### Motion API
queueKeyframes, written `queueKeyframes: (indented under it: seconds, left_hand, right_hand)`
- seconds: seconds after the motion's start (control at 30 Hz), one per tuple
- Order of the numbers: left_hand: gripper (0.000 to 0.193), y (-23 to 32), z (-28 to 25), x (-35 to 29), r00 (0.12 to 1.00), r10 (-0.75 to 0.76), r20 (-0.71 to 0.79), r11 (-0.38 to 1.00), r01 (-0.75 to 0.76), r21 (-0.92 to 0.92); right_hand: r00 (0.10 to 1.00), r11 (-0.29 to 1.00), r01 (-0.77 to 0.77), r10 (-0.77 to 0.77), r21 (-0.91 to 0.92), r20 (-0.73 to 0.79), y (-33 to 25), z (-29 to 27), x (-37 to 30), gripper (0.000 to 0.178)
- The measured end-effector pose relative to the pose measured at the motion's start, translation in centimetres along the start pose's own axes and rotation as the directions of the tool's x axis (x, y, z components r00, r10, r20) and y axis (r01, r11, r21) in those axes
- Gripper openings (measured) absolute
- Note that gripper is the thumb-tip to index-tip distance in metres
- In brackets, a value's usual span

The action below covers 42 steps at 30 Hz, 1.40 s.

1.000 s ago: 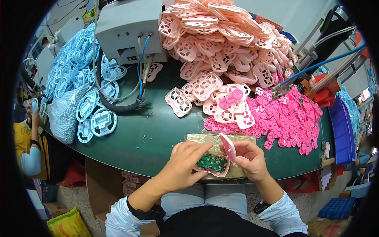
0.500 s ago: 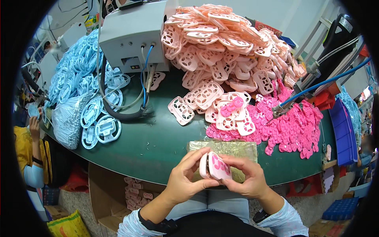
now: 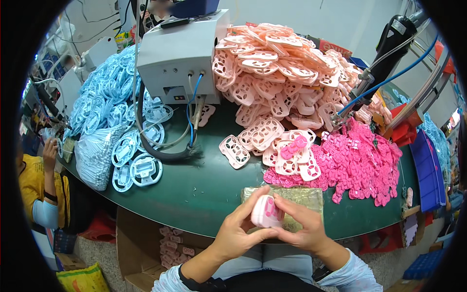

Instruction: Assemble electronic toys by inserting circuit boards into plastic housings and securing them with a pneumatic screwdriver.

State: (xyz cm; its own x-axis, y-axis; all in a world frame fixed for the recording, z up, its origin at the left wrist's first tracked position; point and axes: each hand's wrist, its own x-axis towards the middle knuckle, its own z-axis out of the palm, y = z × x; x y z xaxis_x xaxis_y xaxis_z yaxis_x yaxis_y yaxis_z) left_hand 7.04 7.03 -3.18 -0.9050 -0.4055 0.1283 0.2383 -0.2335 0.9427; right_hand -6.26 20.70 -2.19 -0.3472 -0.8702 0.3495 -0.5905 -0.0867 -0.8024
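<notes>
Both the left hand and the right hand hold one pale pink casing with brighter pink buttons — the fingers are curved around it, open only as wide as the casing itself, thumbs at its lower end. It is near the front edge of the green table, before a yellowish wrapped block. Beyond lie bright pink pieces — and pale pink shells.

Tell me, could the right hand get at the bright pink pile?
Probably yes: only the yellowish package and green table lie between the right hand and bright pink pile, but that hand holds a pale shell.
</notes>
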Motion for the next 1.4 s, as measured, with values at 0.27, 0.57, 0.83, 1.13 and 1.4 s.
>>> queueKeyframes:
  seconds: [0.27,0.57,0.83,1.13,1.4]
  left_hand:
    - [0.071,0.2,0.1,-0.2,0.992,-0.11,-0.063,0.927,0.125,0.354]
    - [0.092,-1.0,0.9,-0.3,0.994,-0.105,-0.036,0.821,0.107,0.561]
    - [0.091,-1.0,1.4,0.0,0.984,0.169,0.057,0.669,-0.157,0.727]
    - [0.061,0.2,-1.2,0.6,0.99,-0.075,-0.117,0.995,0.066,-0.074]
    - [0.038,0.3,-3.0,-0.7,0.988,0.119,-0.102,0.992,-0.122,-0.033]
  right_hand:
    - [0.994,0.996,-0.004,0.013,0.086,-0.106,0.4,-0.6,3.7,0.03]
    - [0.921,0.741,-0.235,0.376,0.629,-0.098,1.7,3.4,4.6,0.042]
    - [0.899,0.693,-0.123,0.381,0.71,-0.216,1.5,4.6,5.2,0.041]
    - [0.955,0.894,-0.125,0.226,0.431,-0.191,0.5,1.3,5.9,0.024]
    - [0.989,0.889,-0.105,0.14,0.445,-0.046,-0.9,0.3,2.7,0.024]
